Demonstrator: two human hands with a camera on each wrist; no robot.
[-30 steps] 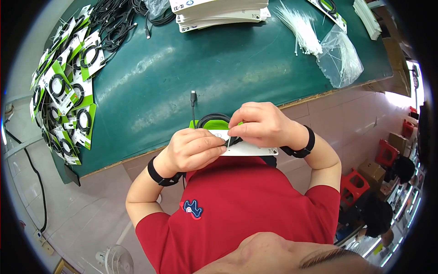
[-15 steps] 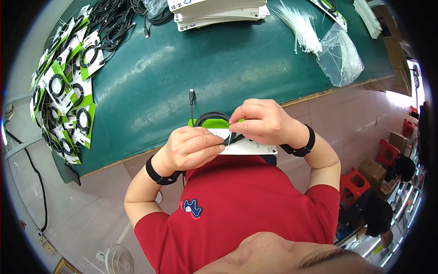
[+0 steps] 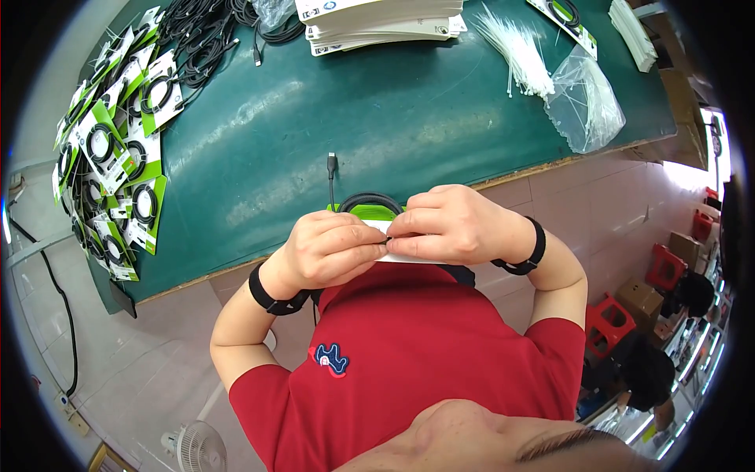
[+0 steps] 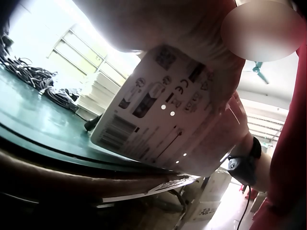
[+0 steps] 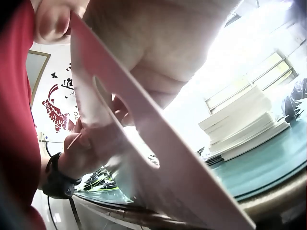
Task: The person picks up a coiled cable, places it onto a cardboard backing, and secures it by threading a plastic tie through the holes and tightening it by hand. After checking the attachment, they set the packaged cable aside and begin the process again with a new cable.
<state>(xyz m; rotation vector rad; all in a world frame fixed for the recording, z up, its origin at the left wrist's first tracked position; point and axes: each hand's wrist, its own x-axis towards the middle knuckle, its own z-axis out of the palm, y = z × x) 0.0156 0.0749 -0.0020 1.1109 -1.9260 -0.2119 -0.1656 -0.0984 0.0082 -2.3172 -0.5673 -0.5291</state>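
Observation:
A coiled black cable lies on a green-and-white card at the table's front edge, its plug pointing away from the body. My left hand holds the card and coil at the left with bent fingers. Opposite it, my right hand curls its fingers over the cable on the card, fingertips almost meeting the left ones and hiding what lies between. In the left wrist view the card's printed back faces the camera; the right wrist view shows the card edge-on, with a slot in it.
Carded cables are heaped at the left of the green table. Loose black cables, a card stack, white ties and a clear bag lie along the back and right.
My right hand has come down and left toward my left hand, covering more of the card. The white tie seen between the hands before is now hidden in the head view.

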